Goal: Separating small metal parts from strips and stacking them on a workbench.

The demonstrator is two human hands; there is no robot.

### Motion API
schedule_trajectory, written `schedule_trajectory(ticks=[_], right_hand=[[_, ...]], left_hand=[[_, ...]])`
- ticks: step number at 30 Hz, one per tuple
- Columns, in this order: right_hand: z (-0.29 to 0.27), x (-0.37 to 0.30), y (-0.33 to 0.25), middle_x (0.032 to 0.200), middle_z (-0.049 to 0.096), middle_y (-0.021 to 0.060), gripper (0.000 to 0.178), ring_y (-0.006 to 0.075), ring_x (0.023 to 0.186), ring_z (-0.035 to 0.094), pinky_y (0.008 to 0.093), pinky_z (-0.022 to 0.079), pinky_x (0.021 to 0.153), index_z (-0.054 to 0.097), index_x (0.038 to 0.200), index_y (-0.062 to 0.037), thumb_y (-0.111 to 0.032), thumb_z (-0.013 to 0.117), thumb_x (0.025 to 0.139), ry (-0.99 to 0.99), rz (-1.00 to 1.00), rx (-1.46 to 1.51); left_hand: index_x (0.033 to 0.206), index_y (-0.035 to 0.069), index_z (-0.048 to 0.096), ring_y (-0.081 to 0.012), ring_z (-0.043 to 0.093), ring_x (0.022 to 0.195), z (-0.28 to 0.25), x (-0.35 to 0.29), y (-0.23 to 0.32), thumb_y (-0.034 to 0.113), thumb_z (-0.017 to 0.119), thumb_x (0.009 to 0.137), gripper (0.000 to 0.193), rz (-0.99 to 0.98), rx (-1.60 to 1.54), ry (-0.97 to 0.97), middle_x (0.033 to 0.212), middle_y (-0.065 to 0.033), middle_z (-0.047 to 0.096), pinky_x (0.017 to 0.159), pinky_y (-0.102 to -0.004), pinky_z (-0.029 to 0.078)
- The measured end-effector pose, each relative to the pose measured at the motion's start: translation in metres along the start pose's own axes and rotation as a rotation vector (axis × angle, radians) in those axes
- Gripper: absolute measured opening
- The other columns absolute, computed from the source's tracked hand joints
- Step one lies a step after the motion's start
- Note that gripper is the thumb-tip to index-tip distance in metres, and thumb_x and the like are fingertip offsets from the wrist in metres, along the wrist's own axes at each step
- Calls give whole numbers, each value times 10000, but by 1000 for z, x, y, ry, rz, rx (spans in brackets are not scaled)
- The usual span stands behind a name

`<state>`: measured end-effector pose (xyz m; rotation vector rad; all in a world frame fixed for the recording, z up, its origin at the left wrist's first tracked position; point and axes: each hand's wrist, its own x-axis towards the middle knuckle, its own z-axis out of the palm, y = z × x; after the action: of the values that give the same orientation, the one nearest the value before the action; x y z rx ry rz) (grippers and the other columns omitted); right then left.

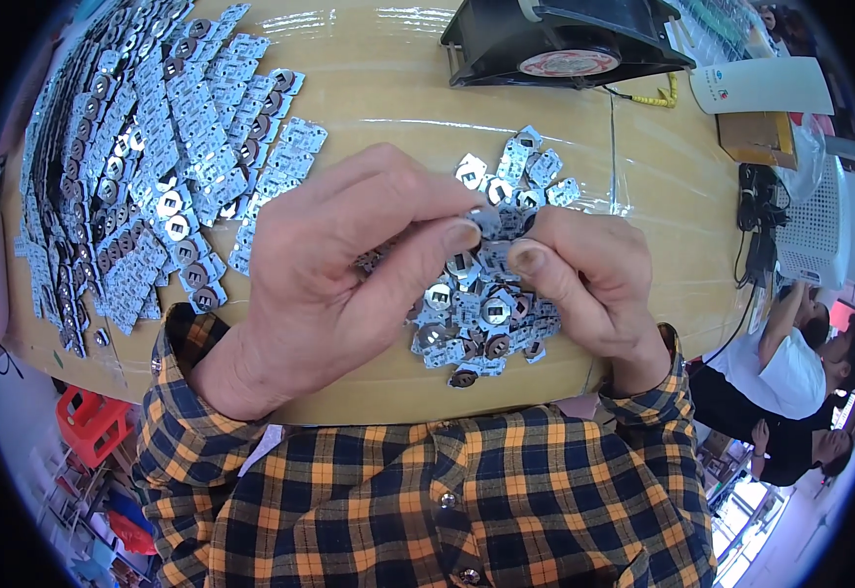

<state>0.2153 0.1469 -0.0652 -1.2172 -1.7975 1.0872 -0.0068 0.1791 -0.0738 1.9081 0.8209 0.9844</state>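
Above a loose pile of small circuit boards [495,312], my two hands are raised close together. The thumb and index finger of my left hand [344,250] pinch a small grey circuit board [489,222]. Just to its right, my right hand [592,279] is closed, thumb pressed to curled fingers, at a dark piece mostly hidden by the fingertips. Whether both hands grip one joined strip or separate boards I cannot tell. Many boards in the pile carry round silver coin-cell holders. Some of the pile lies hidden behind my left hand.
Heaped strips of joined circuit boards [168,147] cover the table's left side. A black fan [565,44] stands at the back. To the right are a cardboard box [756,137], black cables [759,211] and a white perforated basket [813,225]. Other people [776,363] are beyond the right edge.
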Motion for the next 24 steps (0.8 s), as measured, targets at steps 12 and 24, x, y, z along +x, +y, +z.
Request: schedule_trajectory(ticks=[12,24], right_hand=[[2,-4,1,619,555,69,230,189,524,548,304,395,484,594,765,13,-170,603,904,-136,-222,-133],[7,-7,-10,526,458,28,328,58,378,343,217,299,364,472,744,-19,-216,450,1006,-119,481,910]], left_hand=[[902,-27,635,-107,626,722,1,-7,7,-11,673,776,134,-91,-180,-140,824,-70,647,641,-224,488],[1005,-36,528,-126,646,744,8,-7,11,23,655,874,192,-391,-756,-99,846,-103,636,651,-227,504]])
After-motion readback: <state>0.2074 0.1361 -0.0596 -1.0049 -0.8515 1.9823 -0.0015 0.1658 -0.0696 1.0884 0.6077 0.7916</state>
